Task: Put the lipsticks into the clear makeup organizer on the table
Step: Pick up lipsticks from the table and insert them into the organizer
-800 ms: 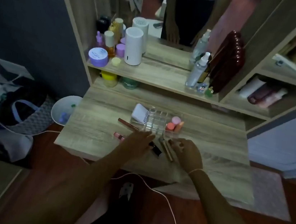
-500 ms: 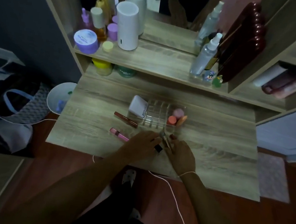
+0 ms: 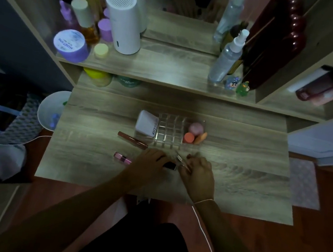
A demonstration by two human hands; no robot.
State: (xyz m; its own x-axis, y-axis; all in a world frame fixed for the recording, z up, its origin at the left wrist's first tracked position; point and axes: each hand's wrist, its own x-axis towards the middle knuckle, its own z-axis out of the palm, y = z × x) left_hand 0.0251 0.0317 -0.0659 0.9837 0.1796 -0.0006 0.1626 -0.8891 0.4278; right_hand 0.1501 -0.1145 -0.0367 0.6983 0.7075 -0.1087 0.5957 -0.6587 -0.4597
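Note:
The clear makeup organizer (image 3: 170, 133) stands mid-table with empty grid cells, a white compact (image 3: 146, 124) at its left and pink and orange sponges (image 3: 194, 132) at its right. A brown lipstick (image 3: 132, 140) lies just left of its front corner. A pink lipstick (image 3: 122, 158) lies nearer the table's front. My left hand (image 3: 151, 162) rests on a dark lipstick (image 3: 170, 165). My right hand (image 3: 196, 172) pinches slim metallic lipsticks (image 3: 181, 161), their tips pointing toward the organizer.
The wooden table (image 3: 239, 177) has a raised shelf (image 3: 169, 67) behind with bottles, jars and a white cylinder device (image 3: 123, 23). A white bin (image 3: 51, 110) and a bag sit on the floor at the left. A white cable (image 3: 207, 241) hangs off the front edge.
My hands came together in front of the organizer. The right hand closed on the slim lipsticks and raised their tips; the left hand settled over the dark one. The view moved closer.

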